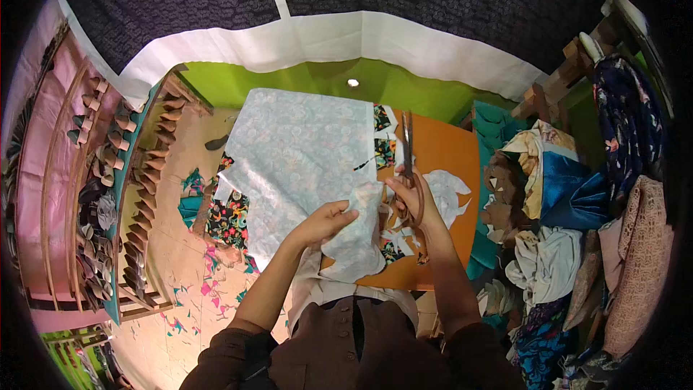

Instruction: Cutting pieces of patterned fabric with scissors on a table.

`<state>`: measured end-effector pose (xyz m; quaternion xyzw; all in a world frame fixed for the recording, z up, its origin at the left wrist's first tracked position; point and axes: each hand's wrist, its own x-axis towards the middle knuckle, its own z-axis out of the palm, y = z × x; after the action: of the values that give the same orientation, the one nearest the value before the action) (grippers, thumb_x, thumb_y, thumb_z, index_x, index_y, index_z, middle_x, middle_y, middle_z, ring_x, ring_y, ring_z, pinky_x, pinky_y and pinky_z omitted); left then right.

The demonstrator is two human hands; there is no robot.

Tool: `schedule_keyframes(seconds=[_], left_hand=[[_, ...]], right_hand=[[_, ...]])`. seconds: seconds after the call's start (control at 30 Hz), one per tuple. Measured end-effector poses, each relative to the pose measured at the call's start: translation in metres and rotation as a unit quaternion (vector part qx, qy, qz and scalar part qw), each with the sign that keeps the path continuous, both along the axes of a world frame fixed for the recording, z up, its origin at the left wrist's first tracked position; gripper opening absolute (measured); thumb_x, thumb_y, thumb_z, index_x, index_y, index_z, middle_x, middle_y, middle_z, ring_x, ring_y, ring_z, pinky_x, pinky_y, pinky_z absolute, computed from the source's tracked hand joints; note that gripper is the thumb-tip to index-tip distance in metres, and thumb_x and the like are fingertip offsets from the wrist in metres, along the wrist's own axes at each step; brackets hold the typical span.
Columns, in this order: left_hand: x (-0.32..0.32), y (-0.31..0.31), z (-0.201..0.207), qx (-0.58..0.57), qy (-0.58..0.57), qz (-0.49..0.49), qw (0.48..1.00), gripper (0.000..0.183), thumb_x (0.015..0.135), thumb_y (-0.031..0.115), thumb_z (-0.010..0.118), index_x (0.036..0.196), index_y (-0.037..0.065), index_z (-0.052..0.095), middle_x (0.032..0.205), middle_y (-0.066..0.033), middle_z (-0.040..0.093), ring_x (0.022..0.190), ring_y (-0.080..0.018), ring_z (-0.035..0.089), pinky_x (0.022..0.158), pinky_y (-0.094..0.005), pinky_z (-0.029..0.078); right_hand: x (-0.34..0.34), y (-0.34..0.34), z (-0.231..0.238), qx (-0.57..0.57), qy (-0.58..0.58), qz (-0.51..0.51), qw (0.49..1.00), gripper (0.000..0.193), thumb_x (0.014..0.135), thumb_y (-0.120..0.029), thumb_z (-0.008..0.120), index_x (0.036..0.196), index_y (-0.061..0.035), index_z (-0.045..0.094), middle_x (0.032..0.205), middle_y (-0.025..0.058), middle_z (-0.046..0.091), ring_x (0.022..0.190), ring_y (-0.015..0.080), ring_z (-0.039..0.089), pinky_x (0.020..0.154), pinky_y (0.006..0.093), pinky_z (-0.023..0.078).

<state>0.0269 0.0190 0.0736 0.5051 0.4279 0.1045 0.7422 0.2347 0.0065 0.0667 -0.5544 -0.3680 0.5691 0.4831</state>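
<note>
A large pale cloth with a faint flower print showing through spreads over an orange tabletop. My left hand is closed at the cloth's near part, its thumb along the top; the fingertips are partly hidden. My right hand grips a pair of scissors, their blades pointing away from me, beside the cloth's right edge. Black floral fabric shows past the cloth's left side, with strips of the same print at its right. A white scrap lies right of the scissors.
Shoe lasts line racks at the left. Coloured scraps litter the floor there. On the right are heaped fabrics, among them a blue cloth and a white one. A green wall stands behind the table.
</note>
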Motion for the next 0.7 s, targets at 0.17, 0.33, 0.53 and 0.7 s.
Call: schedule_keyframes(seconds=[0.17,0.33,0.53,0.7], left_hand=[[0.014,0.004,0.01,-0.135,-0.261,0.107,0.95,0.037,0.088,0.021,0.046,0.12,0.002,0.04,0.115,-0.0076,0.05,0.106,-0.0161,0.046,0.091,-0.0317,0.036],[0.04,0.017,0.031,-0.171,-0.355,0.169,0.903,0.041,0.089,0.022,0.044,0.124,0.002,0.035,0.119,-0.01,0.046,0.104,-0.0201,0.048,0.091,-0.0341,0.037],[0.052,0.029,0.031,-0.278,-0.462,0.223,0.812,0.044,0.089,0.025,0.041,0.124,0.001,0.033,0.119,-0.0147,0.046,0.107,-0.0258,0.048,0.092,-0.0371,0.037],[0.057,0.019,0.037,-0.295,-0.541,0.26,0.744,0.075,0.08,0.058,0.038,0.129,0.002,0.028,0.129,-0.0177,0.035,0.119,-0.0329,0.033,0.101,-0.0467,0.023]], right_hand=[[0.033,-0.027,-0.022,-0.053,0.205,-0.013,0.977,0.02,0.084,-0.024,0.055,0.092,-0.0096,0.043,0.062,-0.0051,0.039,0.044,0.0023,0.031,0.04,0.0175,0.028],[0.037,-0.048,-0.005,-0.031,0.416,0.055,0.907,0.027,0.08,-0.02,0.061,0.098,-0.01,0.045,0.066,-0.0052,0.038,0.048,0.0033,0.034,0.041,0.0187,0.03],[0.046,-0.036,0.019,0.005,0.337,0.054,0.94,0.02,0.074,-0.001,0.061,0.089,-0.0054,0.049,0.061,-0.004,0.04,0.043,0.0045,0.034,0.037,0.0188,0.027],[0.049,-0.02,0.073,0.012,0.388,0.019,0.921,0.007,0.08,-0.006,0.054,0.087,-0.0059,0.053,0.059,-0.0052,0.045,0.04,0.0,0.028,0.033,0.0149,0.022]])
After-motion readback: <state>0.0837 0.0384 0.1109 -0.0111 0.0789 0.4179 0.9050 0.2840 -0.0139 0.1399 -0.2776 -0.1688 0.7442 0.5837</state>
